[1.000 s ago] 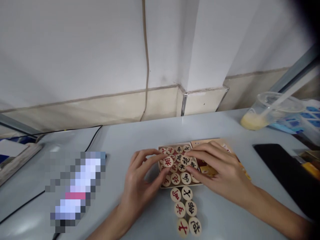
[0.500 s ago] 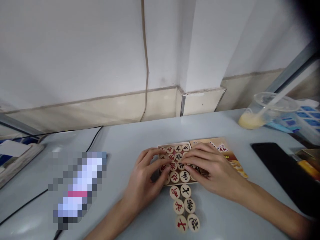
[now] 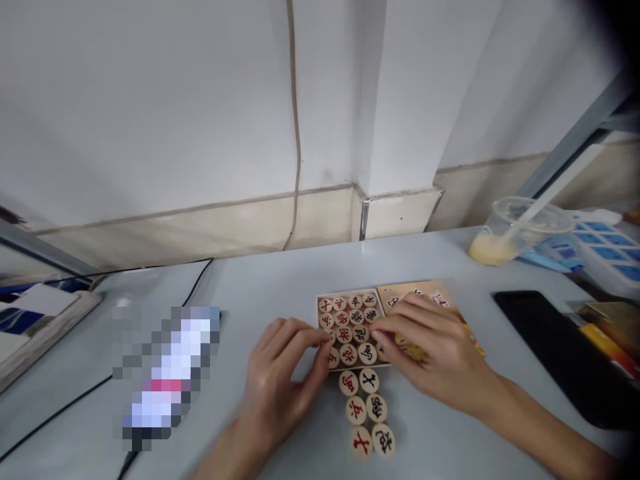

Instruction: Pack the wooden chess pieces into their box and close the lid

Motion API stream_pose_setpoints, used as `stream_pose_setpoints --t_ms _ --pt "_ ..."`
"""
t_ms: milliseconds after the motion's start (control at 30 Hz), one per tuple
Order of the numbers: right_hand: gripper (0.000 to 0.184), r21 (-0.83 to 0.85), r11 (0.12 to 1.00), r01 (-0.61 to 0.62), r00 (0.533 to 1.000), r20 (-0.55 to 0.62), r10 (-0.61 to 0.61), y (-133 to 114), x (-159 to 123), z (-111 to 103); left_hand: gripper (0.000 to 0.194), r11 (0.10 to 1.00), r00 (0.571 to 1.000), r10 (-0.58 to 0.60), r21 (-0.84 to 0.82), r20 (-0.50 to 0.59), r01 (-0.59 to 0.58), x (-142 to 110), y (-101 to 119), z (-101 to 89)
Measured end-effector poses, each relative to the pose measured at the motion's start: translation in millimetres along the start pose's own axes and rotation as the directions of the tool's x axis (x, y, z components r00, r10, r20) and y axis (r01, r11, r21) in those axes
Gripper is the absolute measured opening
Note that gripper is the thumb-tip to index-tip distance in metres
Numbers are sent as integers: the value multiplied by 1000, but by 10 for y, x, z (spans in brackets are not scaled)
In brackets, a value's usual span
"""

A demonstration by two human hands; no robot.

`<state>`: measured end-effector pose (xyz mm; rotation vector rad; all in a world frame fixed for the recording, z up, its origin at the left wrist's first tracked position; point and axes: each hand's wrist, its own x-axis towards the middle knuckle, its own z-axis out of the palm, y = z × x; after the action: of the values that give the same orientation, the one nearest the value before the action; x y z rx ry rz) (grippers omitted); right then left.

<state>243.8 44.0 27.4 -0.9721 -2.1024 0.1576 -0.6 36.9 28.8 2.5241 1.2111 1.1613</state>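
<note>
A shallow open box (image 3: pixel 354 294) holds rows of round wooden Chinese chess pieces (image 3: pixel 347 354), marked in red on the left and black on the right. My left hand (image 3: pixel 285 373) is at the box's left edge, thumb and forefinger closed on a piece in the third row. At the right edge, my right hand (image 3: pixel 435 353) has its fingertips bunched over a piece in that row, which they mostly cover. Below the box, several loose pieces (image 3: pixel 377 407) lie on the table in two columns, red beside black. The printed box lid (image 3: pixel 443 293) lies partly under my right hand.
A pixelated bright device (image 3: pixel 173 363) with a cable lies on the left of the table (image 3: pixel 260 287). To the right are a black phone (image 3: pixel 560 353) and a plastic cup (image 3: pixel 500 243) with a straw and yellowish liquid. Papers (image 3: pixel 45 307) sit far left. A wall stands behind.
My left hand has drawn back left from the middle of the box to its left edge. My right hand has shifted slightly right, uncovering more pieces. The view has tilted a little.
</note>
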Motion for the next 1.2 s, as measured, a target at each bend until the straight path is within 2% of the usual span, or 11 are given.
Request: stream_pose_setpoints --t_ms 133,267,400,533,633,967,1200 --pt "6 -42 998 45 997 65 -42 -149 -202 32 10 988 993 107 110 49 -112 -230 151 7" --pt "8 -106 990 98 994 58 -92 -175 -424 90 7 974 982 161 146 102 -175 -372 180 60" --pt "9 -181 972 151 986 101 -134 -164 -467 124 7 977 981 137 143 141 -157 -386 156 78" --pt "11 -223 963 152 986 105 -131 -158 -427 137 10 977 984 118 164 130 -139 -397 141 94" --pt "4 -231 962 147 984 129 -120 -153 -429 144 13 978 985 107 165 138 -129 -406 131 113" --pt "10 -191 974 124 982 165 -92 -148 -464 159 15 989 986 59 127 154 -79 -434 100 131" --pt "9 -186 977 105 993 76 -93 -126 -484 219 18 991 988 78 102 131 -92 -427 113 151"
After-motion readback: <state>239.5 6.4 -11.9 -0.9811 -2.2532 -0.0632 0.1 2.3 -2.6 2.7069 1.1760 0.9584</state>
